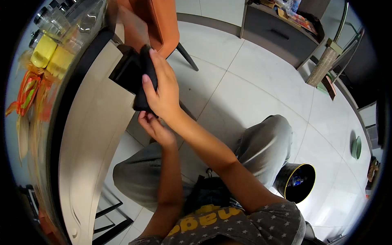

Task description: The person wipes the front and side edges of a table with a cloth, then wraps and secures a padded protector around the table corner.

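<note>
A soft-looking black object [141, 97], perhaps folded cloth, stands at the edge of the pale table side [92, 110]. My right hand [163, 83] grips it from the right, with the thumb across its face. Below, my left hand [157, 128] has its fingers curled up against the object's lower end; how firmly they hold it is hidden. Left of the black object is a dark square shape [127, 72], box or opening, I cannot tell which. A blurred translucent sheet [136, 30] rises above it.
An orange chair [163, 26] stands beyond my hands. Jars with yellow contents [44, 51] and bright wrappers [28, 92] lie on the tabletop at left. A black bin [288, 177] with a yellow rim sits right of my knees. A grey drawer cabinet [273, 38] stands at the back.
</note>
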`<state>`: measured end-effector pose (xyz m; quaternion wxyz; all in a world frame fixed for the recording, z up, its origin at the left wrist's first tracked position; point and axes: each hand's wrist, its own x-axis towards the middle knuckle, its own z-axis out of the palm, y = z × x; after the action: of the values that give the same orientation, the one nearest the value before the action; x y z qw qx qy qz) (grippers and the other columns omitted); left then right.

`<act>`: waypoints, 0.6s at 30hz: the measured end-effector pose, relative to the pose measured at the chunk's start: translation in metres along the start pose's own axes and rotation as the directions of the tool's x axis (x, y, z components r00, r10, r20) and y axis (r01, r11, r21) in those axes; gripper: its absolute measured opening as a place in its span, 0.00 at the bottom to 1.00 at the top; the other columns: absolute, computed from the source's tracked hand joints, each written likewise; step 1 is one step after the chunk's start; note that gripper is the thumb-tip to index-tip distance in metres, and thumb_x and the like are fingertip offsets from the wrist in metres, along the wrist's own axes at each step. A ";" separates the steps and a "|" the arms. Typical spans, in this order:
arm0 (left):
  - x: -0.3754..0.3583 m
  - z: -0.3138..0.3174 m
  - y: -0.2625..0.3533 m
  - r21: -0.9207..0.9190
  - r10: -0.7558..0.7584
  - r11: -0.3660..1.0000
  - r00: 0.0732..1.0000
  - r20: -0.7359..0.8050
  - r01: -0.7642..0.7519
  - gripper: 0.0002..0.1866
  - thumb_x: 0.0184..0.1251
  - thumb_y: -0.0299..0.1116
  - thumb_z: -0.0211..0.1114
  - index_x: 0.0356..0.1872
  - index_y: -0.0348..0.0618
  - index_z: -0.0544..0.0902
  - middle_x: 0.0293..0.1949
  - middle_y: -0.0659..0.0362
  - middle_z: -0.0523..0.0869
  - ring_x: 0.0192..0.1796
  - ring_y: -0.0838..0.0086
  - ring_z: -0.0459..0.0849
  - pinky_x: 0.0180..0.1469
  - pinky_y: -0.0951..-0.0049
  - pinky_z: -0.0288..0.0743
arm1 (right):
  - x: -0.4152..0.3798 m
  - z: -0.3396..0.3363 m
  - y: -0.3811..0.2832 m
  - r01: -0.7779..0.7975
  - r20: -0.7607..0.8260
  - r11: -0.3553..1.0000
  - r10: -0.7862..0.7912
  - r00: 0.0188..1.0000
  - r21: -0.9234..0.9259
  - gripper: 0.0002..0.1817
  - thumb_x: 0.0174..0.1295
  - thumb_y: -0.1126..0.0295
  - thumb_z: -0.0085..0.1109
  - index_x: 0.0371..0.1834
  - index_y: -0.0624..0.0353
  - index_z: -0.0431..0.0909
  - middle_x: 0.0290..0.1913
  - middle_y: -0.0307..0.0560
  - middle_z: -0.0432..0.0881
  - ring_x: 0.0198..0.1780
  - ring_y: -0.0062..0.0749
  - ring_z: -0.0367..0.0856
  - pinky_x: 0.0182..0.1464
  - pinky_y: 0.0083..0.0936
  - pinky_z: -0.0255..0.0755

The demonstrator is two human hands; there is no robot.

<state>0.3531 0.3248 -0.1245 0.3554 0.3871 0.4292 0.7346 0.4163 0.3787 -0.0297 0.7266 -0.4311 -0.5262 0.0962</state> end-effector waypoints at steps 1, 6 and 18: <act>0.003 0.000 -0.004 0.005 -0.004 1.000 1.000 0.000 0.004 0.23 0.74 0.41 0.45 0.62 0.37 0.61 0.53 0.52 0.70 0.52 0.69 0.72 0.56 0.68 0.66 | 0.001 0.000 0.004 -0.006 0.000 1.000 0.006 1.000 0.000 0.30 0.55 0.68 0.57 0.64 0.58 0.65 0.61 0.60 0.69 0.59 0.57 0.69 0.61 0.39 0.64; 0.014 -0.001 -0.006 0.076 -0.041 0.996 0.999 -0.012 0.042 0.25 0.75 0.44 0.41 0.60 0.32 0.65 0.56 0.46 0.72 0.59 0.63 0.70 0.62 0.64 0.62 | -0.019 -0.011 0.058 -0.334 0.229 0.910 0.280 0.932 0.246 0.18 0.59 0.70 0.50 0.53 0.61 0.74 0.49 0.57 0.79 0.50 0.50 0.78 0.54 0.31 0.69; 0.017 -0.012 -0.018 0.103 0.061 0.992 0.997 0.049 -0.066 0.24 0.76 0.43 0.40 0.54 0.29 0.71 0.55 0.48 0.71 0.61 0.61 0.70 0.62 0.58 0.68 | -0.157 -0.033 0.202 -0.624 0.274 0.778 0.587 0.762 0.068 0.20 0.61 0.70 0.41 0.54 0.56 0.76 0.51 0.55 0.80 0.52 0.45 0.79 0.56 0.30 0.68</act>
<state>0.3386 0.3419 -0.1402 0.3206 0.4355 0.4464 0.7129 0.4402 0.3915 -0.2863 0.6191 -0.5056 -0.4319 0.4177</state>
